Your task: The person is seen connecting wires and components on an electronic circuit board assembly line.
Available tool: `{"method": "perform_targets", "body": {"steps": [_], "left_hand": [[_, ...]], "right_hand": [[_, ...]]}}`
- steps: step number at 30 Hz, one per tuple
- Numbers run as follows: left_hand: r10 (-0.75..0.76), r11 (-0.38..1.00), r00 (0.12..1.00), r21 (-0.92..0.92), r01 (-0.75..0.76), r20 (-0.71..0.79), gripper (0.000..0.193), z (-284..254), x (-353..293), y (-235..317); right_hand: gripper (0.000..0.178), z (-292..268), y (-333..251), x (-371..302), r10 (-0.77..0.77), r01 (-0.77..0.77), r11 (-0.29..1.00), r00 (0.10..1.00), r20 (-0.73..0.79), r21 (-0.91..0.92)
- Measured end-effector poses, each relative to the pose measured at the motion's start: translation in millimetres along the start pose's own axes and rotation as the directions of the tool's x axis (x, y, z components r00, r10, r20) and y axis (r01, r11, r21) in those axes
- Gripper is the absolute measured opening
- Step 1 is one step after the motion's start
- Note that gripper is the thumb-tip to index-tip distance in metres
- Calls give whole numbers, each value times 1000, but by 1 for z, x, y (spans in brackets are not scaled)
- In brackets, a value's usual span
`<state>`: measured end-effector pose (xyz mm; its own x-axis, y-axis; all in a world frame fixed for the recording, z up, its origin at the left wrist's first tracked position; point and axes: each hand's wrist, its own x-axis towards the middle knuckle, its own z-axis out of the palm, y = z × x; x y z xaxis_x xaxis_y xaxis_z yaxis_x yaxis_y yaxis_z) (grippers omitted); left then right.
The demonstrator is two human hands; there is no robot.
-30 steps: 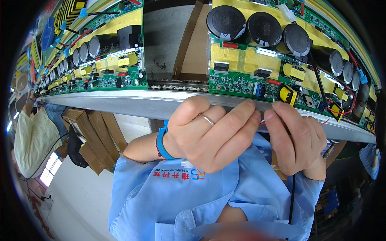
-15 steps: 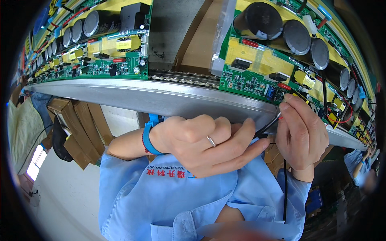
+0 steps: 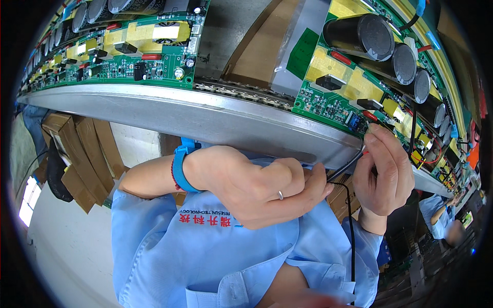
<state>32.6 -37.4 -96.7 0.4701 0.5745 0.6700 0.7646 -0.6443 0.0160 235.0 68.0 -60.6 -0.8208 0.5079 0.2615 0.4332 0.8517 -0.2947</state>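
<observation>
At the near edge of a green circuit board (image 3: 323, 110), my right hand (image 3: 385, 174) is closed in a pinch beside a small blue component (image 3: 356, 122). A thin wire with a bit of red runs into its fingers; the tips partly hide it. Left of it, my left hand (image 3: 251, 185) curls its fingers with the tips closed on a black cable (image 3: 345, 165), just below the metal rail. That cable rises toward the board's edge, and a black length also hangs down in front of my shirt. A ring and a blue wristband are on my left hand and wrist.
The metal rail (image 3: 231, 114) with a chain behind it carries the boards. Another populated board (image 3: 118, 66) sits to the left. Large black capacitors (image 3: 377, 36) stand on the right board. Cardboard boxes (image 3: 82, 149) are at lower left. Another person (image 3: 436, 215) works at far right.
The view has shifted, so the boards and rail appear displaced. My left hand has turned slightly, its fingertips still at the cable. My right hand keeps its pinch at the board's edge.
</observation>
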Motion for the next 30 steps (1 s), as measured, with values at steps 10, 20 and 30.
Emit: {"method": "perform_targets", "body": {"steps": [10, 20, 30], "left_hand": [[-258, 949, 961, -213, 232, -101, 21, 7, 19, 7], [-406, 894, 912, -229, 384, -53, 19, 11, 54, -3], [-460, 876, 884, -206, 436, -86, 21, 31, 68, 12]], "right_hand": [[29, -21, -5, 6, 24, -26, 975, 1000, -9, -223], [25, -84, 22, 20, -255, 363, 669, 932, 258, -649], [16, -37, 34, 29, 87, -11, 943, 973, -214, 333]]}}
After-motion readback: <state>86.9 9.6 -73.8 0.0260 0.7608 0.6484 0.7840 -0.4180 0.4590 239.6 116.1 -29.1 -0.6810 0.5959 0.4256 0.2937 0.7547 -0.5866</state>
